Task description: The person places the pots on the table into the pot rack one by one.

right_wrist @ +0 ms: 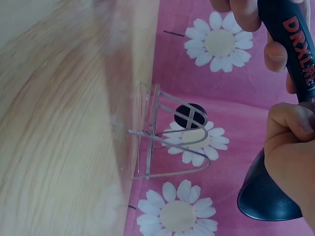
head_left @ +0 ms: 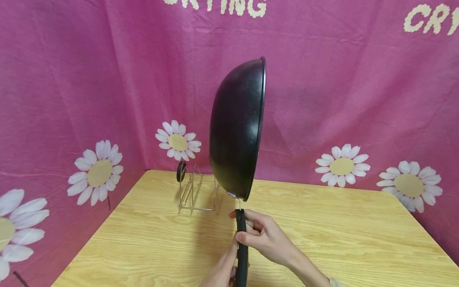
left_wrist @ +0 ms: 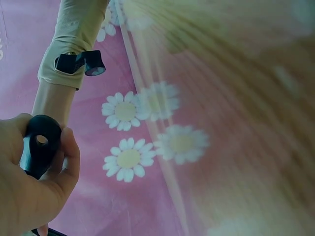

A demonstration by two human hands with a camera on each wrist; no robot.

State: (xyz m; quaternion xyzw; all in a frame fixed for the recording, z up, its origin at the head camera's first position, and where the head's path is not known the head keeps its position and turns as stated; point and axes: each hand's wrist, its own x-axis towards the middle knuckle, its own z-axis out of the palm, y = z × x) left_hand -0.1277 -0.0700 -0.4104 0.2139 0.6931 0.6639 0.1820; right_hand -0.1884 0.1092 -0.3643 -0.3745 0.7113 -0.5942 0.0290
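Note:
A black wok point(head_left: 236, 127) is held up on edge over the table, its rounded outside facing left and its open side turned right. Its black handle point(head_left: 242, 255) points down toward me. My right hand point(head_left: 274, 239) grips the handle near the wok, thumb laid over it. Lower down, my left hand point(head_left: 222, 271) is wrapped around the handle's end, whose hanging hole shows in the left wrist view. Red lettering is visible along the handle point(right_wrist: 290, 44) in the right wrist view. The wok's inside is hidden from the head view.
Behind and left of the wok, a metal wire rack point(head_left: 195, 207) stands on the wood-grain table point(head_left: 322, 231). A black disc point(head_left: 181, 172) shows at the rack's left side. Pink cloth point(head_left: 305, 99) with daisies hangs along the table's back and sides.

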